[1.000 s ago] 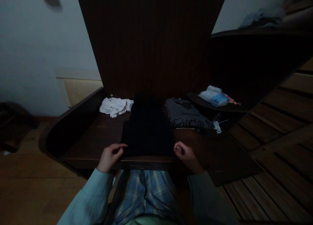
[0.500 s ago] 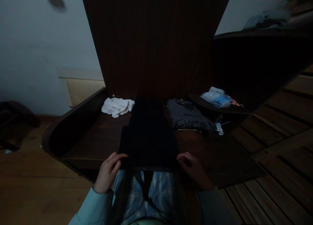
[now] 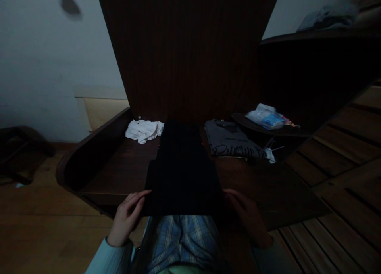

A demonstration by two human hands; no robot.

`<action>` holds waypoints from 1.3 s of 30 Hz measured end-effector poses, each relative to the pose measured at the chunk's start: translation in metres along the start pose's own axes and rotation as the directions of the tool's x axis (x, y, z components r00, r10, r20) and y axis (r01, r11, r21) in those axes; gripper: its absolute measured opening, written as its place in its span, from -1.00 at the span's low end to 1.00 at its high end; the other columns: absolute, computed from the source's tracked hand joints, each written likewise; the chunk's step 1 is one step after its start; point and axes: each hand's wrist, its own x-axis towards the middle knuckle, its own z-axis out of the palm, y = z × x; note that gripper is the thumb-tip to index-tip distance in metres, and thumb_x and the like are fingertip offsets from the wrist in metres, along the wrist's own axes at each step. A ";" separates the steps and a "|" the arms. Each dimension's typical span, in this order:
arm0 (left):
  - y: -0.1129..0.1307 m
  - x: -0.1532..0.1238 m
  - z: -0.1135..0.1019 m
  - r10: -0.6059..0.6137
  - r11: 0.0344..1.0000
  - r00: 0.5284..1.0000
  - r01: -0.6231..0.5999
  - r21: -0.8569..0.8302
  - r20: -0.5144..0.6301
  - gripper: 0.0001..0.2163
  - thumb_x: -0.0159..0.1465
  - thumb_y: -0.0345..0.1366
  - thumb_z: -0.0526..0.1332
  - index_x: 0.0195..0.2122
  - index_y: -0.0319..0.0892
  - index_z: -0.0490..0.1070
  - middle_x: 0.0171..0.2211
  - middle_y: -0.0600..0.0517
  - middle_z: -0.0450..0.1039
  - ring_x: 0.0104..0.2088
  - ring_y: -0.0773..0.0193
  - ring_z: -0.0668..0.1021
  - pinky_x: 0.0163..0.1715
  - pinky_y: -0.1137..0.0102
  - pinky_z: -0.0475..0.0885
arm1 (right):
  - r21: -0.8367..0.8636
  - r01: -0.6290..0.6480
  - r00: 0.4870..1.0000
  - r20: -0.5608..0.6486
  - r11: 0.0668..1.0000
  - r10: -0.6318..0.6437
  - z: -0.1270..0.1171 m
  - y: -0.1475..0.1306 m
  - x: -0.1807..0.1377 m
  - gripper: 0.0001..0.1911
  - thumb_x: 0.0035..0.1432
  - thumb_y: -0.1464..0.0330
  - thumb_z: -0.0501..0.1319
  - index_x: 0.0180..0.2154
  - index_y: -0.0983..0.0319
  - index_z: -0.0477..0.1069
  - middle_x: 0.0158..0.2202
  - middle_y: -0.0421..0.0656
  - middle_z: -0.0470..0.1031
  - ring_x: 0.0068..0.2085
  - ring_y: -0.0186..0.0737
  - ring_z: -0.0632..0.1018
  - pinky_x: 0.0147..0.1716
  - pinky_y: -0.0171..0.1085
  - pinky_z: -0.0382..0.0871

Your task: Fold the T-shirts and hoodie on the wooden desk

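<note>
A black garment [image 3: 183,179] lies spread over the dark wooden surface, its near edge hanging just above my lap; in this dim light its exact kind does not show. My left hand [image 3: 127,216] pinches its left edge near the front corner, thumb and fingers together. At the opposite edge, my right hand [image 3: 245,214] grips the cloth in the same way, though shadow partly hides those fingers. A crumpled white cloth [image 3: 144,130] rests beyond the garment on the left. Right of it sits a folded grey garment [image 3: 229,137] with dark lettering.
A tall dark panel [image 3: 190,60] rises behind the surface, and a curved side board [image 3: 89,147] bounds the left. On a low shelf at right lies a blue-and-white plastic package [image 3: 266,117]. Wooden slats [image 3: 342,159] extend along the right side.
My hands have drawn slightly apart and the black garment's near part has come a little toward me, its front edge now straighter. The view has shifted slightly.
</note>
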 end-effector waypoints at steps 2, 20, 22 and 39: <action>0.000 0.003 0.004 -0.048 0.999 0.998 0.048 -0.022 -0.035 -0.62 0.18 -0.08 0.03 -0.10 -0.16 0.42 -0.13 -0.06 0.47 -0.10 0.15 0.48 -0.08 0.29 0.36 | 0.022 -0.007 0.998 -0.061 1.000 0.009 0.000 -0.003 0.012 -0.65 0.12 0.15 0.04 -0.17 0.16 0.43 -0.18 -0.12 0.52 -0.13 -0.16 0.50 -0.14 -0.22 0.38; -0.014 0.107 0.029 -0.145 0.941 0.989 0.130 -0.313 -0.024 -0.56 0.01 -0.07 0.19 -0.12 -0.22 0.36 -0.08 -0.10 0.41 -0.06 0.10 0.43 -0.05 0.23 0.31 | 0.129 0.117 0.992 0.035 0.985 -0.122 0.012 0.013 0.087 -0.64 0.05 0.09 0.07 -0.31 0.20 0.46 -0.22 -0.09 0.50 -0.10 -0.14 0.46 -0.05 -0.14 0.28; -0.015 0.104 0.029 -0.148 0.935 0.987 0.122 -0.333 -0.055 -0.57 0.01 -0.12 0.19 -0.11 -0.20 0.33 -0.09 -0.08 0.40 -0.09 0.13 0.44 -0.10 0.26 0.34 | 0.084 0.127 0.990 0.052 0.988 -0.131 0.012 0.013 0.088 -0.62 0.03 0.06 0.10 -0.33 0.19 0.49 -0.20 -0.09 0.50 -0.06 -0.12 0.44 0.01 -0.11 0.22; -0.009 0.090 0.023 0.039 0.953 0.926 -0.147 -0.263 -0.376 -0.82 0.04 -0.21 0.16 -0.58 -0.17 0.21 -0.29 -0.02 0.36 -0.20 0.22 0.43 -0.15 0.30 0.33 | 0.199 0.154 0.988 0.000 0.968 -0.157 0.005 0.010 0.082 -0.41 0.09 -0.06 -0.06 -0.03 0.15 0.37 0.12 -0.10 0.27 0.17 -0.13 0.23 0.16 -0.10 0.04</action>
